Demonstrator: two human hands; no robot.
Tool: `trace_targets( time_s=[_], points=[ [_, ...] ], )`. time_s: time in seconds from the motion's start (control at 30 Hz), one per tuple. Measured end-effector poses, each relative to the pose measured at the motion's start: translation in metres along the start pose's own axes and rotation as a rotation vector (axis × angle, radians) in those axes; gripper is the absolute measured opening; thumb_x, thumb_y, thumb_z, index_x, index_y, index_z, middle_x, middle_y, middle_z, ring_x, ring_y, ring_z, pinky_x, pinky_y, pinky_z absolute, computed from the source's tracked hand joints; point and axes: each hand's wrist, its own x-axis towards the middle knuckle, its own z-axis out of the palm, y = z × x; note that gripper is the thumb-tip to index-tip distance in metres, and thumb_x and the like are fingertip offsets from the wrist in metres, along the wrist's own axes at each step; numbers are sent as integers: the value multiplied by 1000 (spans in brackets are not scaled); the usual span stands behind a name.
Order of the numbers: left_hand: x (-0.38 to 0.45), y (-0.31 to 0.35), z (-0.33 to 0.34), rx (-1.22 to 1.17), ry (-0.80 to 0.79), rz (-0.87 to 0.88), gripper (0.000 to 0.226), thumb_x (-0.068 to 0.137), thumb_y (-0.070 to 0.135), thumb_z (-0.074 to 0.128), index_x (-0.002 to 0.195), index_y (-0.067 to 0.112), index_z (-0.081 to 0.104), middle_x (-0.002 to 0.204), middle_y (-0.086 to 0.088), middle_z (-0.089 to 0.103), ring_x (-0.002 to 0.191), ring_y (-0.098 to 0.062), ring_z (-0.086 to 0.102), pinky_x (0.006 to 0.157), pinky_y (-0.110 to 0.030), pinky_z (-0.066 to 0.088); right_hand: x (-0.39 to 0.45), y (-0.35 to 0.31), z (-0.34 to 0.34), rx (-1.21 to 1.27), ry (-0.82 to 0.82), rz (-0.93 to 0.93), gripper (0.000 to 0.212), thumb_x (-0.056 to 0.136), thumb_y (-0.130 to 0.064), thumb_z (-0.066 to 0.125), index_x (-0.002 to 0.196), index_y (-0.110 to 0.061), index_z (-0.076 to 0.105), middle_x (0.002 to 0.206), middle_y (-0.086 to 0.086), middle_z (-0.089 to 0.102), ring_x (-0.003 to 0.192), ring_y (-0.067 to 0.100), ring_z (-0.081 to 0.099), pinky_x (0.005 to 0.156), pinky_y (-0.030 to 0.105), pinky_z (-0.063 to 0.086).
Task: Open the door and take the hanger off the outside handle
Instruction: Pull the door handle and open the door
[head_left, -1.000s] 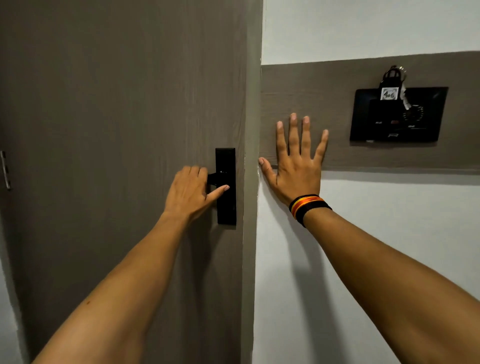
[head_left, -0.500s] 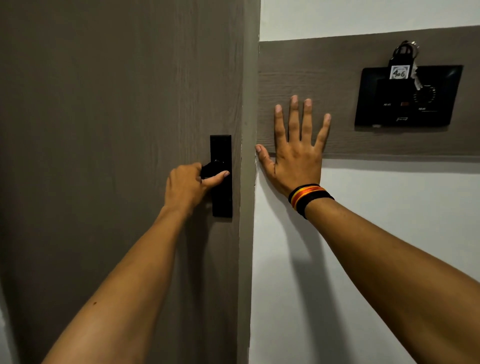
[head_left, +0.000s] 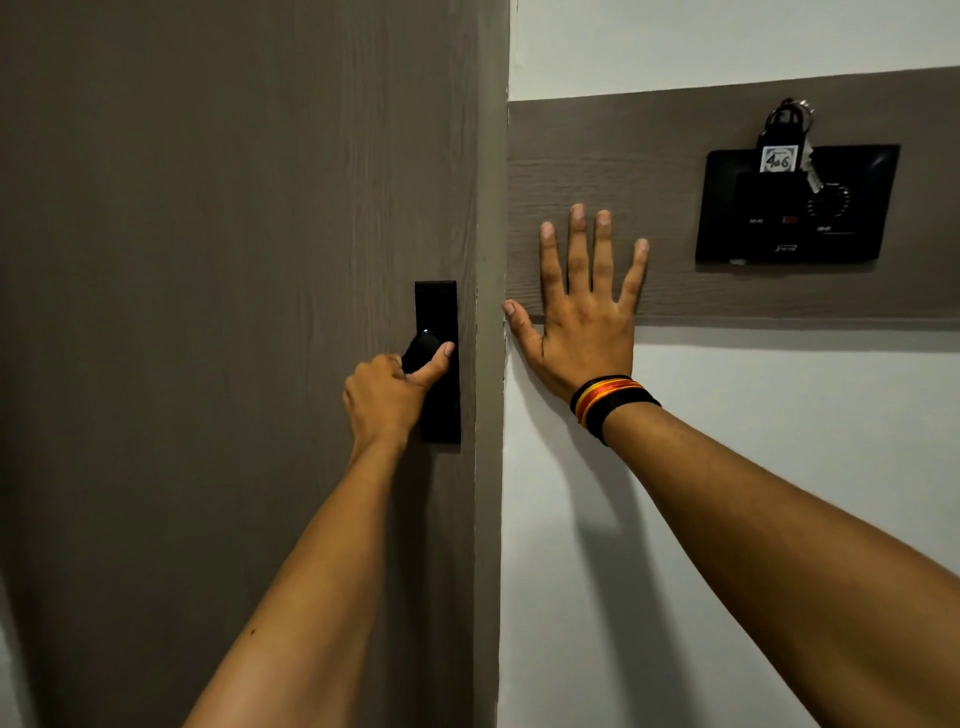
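Grey wood-grain door (head_left: 234, 260) meets white wall at a narrow jamb. Left hand (head_left: 384, 400), fingers closed around the black lever handle (head_left: 425, 351), has turned it downward from its level position of a second ago, which suggests the latch is released. Right hand (head_left: 582, 322) stays flat, fingers spread wide, on the wall panel (head_left: 649, 156). Door remains shut; the hanger, outside, is unseen.

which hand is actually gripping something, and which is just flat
The left hand grips the black door handle. The right hand, with the striped wristband, lies flat and spread on the wall.
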Motion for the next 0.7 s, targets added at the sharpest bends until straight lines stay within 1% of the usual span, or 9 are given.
trace_targets(
  time_s=[0.1,0.2,0.27,0.33,0.4,0.5,0.57,0.63,0.7],
  points=[
    [-6,2,1,-29,14,-53,81,76,90,54,52,17,29,48,-1,35,44,-17,35,46,-29,30,0,0,-1,7,-27,-4,87,97,-73,26,162,-17,14,170,17,10,156,37,7,120,67,3],
    [-12,7,-7,-23,23,-73,83,73,94,49,51,16,29,47,0,36,44,-18,37,47,-30,29,-3,0,-4,38,-59,-13,87,97,-71,28,162,-15,12,170,18,8,156,36,5,121,65,1],
    [-17,9,-15,-23,35,-68,83,72,96,45,51,17,27,47,2,33,43,-17,35,46,-29,25,-11,-4,-6,74,-107,-25,87,98,-69,28,163,-14,9,170,18,5,157,35,2,122,63,0],
    [-23,12,-25,-27,41,-65,81,73,95,46,51,19,26,45,5,31,41,-14,31,45,-27,23,-21,-10,-12,110,-174,-54,85,99,-68,27,163,-16,8,171,17,1,157,33,-1,123,62,0],
    [-31,15,-37,-25,40,-68,79,75,93,49,51,21,26,44,7,29,39,-12,30,45,-27,24,-33,-19,-21,171,-226,-78,80,100,-66,26,163,-17,13,171,15,3,157,31,-1,123,62,0],
    [-38,18,-59,28,19,-67,80,73,95,46,53,21,25,46,6,29,42,-14,29,46,-31,27,-50,-31,-39,308,-242,-20,68,103,-57,28,157,-16,34,168,13,21,156,29,13,124,61,1],
    [-40,19,-74,67,-19,-44,82,69,100,40,55,20,29,48,4,32,44,-15,31,48,-32,29,-56,-36,-53,422,-223,25,59,104,-52,33,148,-16,49,159,12,43,151,28,32,123,63,3],
    [-40,17,-92,114,-43,0,81,71,98,40,55,19,31,49,3,35,45,-16,33,48,-31,29,-58,-40,-69,538,-207,50,50,104,-47,39,138,-15,59,143,10,61,138,27,51,123,63,6],
    [-40,16,-109,166,-55,40,82,74,92,43,54,13,38,48,3,39,43,-16,37,46,-31,30,-57,-43,-82,640,-225,90,39,105,-40,45,127,-16,66,123,8,73,119,25,65,124,59,9]
  ],
)
